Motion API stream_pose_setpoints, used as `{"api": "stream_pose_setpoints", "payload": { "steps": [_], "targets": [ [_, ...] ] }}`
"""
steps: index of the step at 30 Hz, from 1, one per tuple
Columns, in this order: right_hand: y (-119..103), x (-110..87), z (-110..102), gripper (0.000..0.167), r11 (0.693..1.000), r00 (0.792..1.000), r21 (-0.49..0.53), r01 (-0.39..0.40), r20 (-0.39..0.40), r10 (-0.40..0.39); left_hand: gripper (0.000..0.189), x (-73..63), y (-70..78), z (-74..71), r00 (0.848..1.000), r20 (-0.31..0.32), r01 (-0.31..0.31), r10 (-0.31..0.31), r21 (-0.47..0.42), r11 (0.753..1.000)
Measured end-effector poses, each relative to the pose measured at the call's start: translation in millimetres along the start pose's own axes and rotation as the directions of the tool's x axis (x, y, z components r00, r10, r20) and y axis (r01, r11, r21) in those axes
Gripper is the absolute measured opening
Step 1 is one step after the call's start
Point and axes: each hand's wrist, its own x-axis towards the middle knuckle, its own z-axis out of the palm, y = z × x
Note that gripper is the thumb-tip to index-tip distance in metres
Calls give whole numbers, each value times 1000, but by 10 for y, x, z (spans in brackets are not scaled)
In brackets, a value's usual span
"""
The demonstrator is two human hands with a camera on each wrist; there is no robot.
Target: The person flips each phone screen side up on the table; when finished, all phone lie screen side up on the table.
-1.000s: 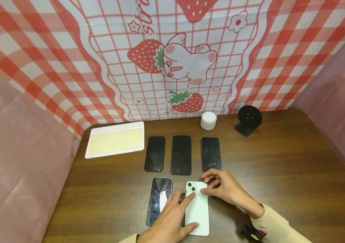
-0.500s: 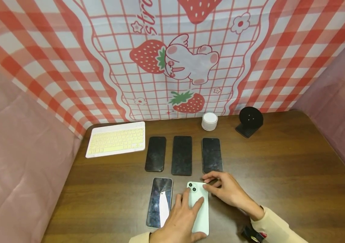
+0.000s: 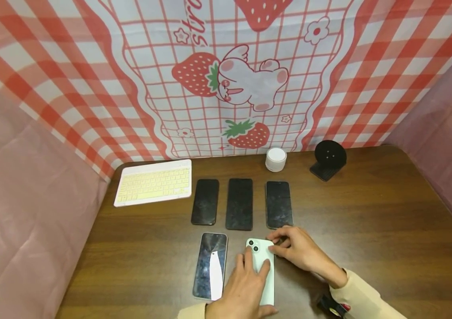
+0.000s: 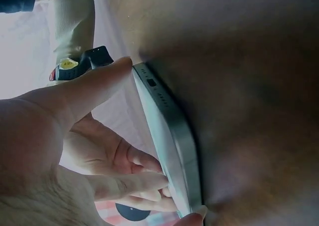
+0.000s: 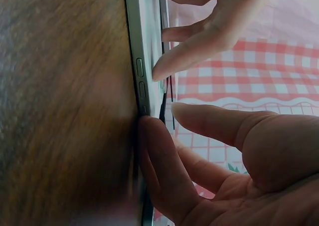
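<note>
A pale green smartphone (image 3: 263, 255) lies face down on the table, its two camera lenses towards the far end. My left hand (image 3: 244, 288) spans it: the thumb sits at the bottom corner, one finger rests on the back, and others reach the left edge. At the top right corner is my right hand (image 3: 299, 249), fingers bent. In the right wrist view one fingertip touches the side edge of the phone (image 5: 140, 61), while another digit stands slightly apart above the back. Left of it lies a smartphone (image 3: 210, 266) with a dark screen and a white reflection.
Three dark-screened phones lie in a row beyond: left (image 3: 205, 201), middle (image 3: 239, 204), right (image 3: 279, 204). A white keyboard (image 3: 154, 182) is at the back left. A white cylinder (image 3: 276, 159) and a black round-topped stand (image 3: 329, 159) stand behind, before a strawberry-patterned cloth (image 3: 245, 84).
My left hand has shifted right over the green phone, its fingers spreading further across the back. My right hand stays at the top right corner, its fingers slightly nearer the phone.
</note>
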Motion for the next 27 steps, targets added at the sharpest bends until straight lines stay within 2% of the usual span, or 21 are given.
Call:
{"api": "stream_pose_setpoints", "payload": {
  "steps": [8,13,20,27],
  "targets": [
    [-22,-3,38,19,999,999,-51,-10,-35,8,99,26,67,14,999,-33,22,-20,72,997],
    [-50,-9,69,20,997,997,-68,-47,-67,42,98,40,87,11,999,-22,37,-35,98,994],
    [-77,6,92,19,993,988,-28,-118,-101,115,97,65,99,-8,998,18,60,-61,75,995],
    [-79,-2,98,19,981,975,70,-183,-115,191,98,81,112,-17,995,38,87,-88,13,996]
  ]
}}
